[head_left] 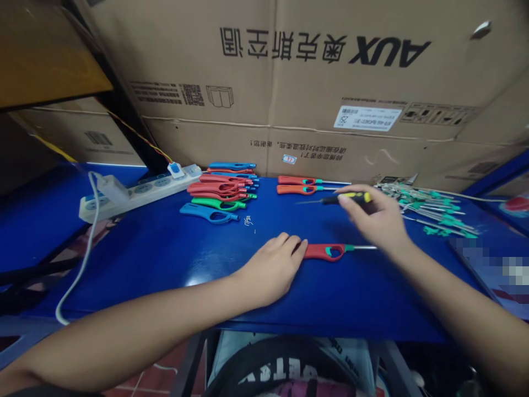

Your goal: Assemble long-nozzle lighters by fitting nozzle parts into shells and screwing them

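My left hand (276, 267) is closed around the handle end of a red gas lighter (320, 252), which lies flat on the blue table. The lighter has a green trigger and a metal rod pointing right. In my right hand (378, 218) is a screwdriver (359, 197) with a black and yellow handle, held above the table with its thin shaft pointing left. Behind it, two lighters with rods, a red one (295, 180) and an orange-red one (294, 189), lie side by side. Blue, red and green lighter handles (212, 213) are piled at the back left.
Metal rods with green parts (446, 212) form a loose heap at the right. A white power strip (152, 187) with plugs and a cable (82, 264) stands at the left. Large cardboard (248, 99) walls off the back of the blue table (355, 303).
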Demonstrator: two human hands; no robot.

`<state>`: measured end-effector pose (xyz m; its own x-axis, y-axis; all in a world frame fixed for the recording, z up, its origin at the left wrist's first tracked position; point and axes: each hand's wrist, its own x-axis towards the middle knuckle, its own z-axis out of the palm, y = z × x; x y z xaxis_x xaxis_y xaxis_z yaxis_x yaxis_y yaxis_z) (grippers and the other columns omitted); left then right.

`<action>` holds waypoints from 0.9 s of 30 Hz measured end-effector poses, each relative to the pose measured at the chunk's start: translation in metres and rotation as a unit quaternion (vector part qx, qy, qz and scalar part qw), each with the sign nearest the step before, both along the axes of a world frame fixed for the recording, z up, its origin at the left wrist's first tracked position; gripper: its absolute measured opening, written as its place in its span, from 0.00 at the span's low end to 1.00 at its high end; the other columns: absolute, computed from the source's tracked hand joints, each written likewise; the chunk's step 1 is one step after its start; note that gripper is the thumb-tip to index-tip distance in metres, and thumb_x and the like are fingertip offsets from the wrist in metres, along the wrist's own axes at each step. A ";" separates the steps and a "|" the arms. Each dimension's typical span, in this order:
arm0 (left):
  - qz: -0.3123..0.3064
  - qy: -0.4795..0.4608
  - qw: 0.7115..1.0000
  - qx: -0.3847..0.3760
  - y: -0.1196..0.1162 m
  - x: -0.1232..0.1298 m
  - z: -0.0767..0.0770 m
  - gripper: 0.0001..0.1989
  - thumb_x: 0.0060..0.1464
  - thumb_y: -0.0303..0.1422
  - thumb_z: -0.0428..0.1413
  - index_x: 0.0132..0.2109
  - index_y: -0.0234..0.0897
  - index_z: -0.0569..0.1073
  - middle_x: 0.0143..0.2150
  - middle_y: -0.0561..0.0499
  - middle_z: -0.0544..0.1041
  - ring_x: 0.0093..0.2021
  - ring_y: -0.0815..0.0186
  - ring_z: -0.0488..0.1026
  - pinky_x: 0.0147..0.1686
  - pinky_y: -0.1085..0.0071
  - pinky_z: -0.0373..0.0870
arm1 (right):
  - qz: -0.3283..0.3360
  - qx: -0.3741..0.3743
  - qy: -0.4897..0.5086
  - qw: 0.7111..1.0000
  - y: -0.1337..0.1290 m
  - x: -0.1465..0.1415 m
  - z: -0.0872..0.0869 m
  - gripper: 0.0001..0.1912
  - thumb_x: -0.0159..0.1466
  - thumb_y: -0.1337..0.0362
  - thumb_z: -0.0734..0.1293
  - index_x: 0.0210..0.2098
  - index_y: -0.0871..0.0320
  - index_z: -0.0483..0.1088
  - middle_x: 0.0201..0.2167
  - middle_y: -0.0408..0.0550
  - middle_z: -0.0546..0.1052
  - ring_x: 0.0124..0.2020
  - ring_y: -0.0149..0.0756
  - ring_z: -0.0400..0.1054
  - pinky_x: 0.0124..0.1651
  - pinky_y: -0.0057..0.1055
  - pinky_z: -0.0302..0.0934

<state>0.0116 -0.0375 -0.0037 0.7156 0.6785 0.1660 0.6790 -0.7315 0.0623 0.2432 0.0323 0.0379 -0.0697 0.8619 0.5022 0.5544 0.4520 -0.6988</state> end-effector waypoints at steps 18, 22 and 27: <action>-0.017 -0.003 1.000 -0.003 -0.006 0.000 -0.002 0.31 0.57 0.22 0.50 0.67 0.25 0.57 0.60 0.35 0.68 0.58 0.48 0.65 0.55 0.54 0.68 | 0.193 -0.182 0.163 0.950 -0.010 -0.056 -0.042 0.15 0.63 0.52 0.70 0.41 0.56 0.76 0.23 0.40 0.72 0.20 0.29 0.62 0.25 0.29 0.62; -0.021 -0.004 1.000 -0.010 -0.005 -0.001 -0.001 0.33 0.54 0.22 0.52 0.67 0.24 0.58 0.60 0.36 0.68 0.58 0.48 0.64 0.56 0.54 0.68 | 0.196 -0.192 0.179 0.945 -0.010 -0.058 -0.042 0.14 0.62 0.53 0.71 0.41 0.57 0.75 0.23 0.40 0.72 0.20 0.28 0.62 0.26 0.28 0.61; -0.027 -0.019 0.999 -0.021 -0.003 -0.002 0.000 0.30 0.57 0.23 0.51 0.66 0.25 0.60 0.59 0.37 0.69 0.56 0.49 0.65 0.55 0.54 0.69 | 0.196 -0.201 0.201 0.939 -0.009 -0.059 -0.044 0.15 0.61 0.53 0.72 0.41 0.58 0.75 0.22 0.39 0.71 0.19 0.26 0.62 0.24 0.27 0.60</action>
